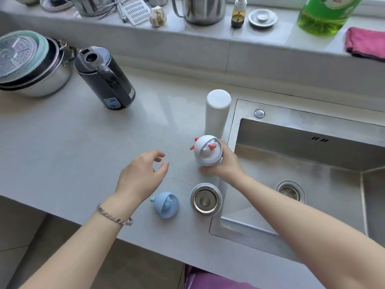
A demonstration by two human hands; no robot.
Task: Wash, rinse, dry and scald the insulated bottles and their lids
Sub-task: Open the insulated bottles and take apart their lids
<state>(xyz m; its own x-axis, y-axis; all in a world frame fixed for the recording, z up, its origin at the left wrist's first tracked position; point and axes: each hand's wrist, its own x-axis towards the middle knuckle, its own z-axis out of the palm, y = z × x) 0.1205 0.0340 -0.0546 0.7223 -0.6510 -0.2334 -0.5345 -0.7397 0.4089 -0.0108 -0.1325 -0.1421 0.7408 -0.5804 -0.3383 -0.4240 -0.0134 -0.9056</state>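
My right hand (pixel 224 163) grips a white chick-shaped lid (pixel 207 150) with red comb and beak, just above the counter beside the sink. Behind it a white insulated bottle (pixel 217 110) stands bottom-up. Nearer to me an open bottle (pixel 205 199) stands upright, showing its steel mouth. A blue chick-shaped lid (pixel 166 205) lies on the counter to its left. My left hand (pixel 143 174) hovers above the counter with loosely curled fingers and holds nothing.
A steel sink (pixel 308 163) fills the right side. A black electric kettle (pixel 104 78) and stacked pots (pixel 31 63) stand at the left. The ledge behind carries a steel kettle (pixel 203 9), green detergent (pixel 325 15) and a pink cloth (pixel 365 43).
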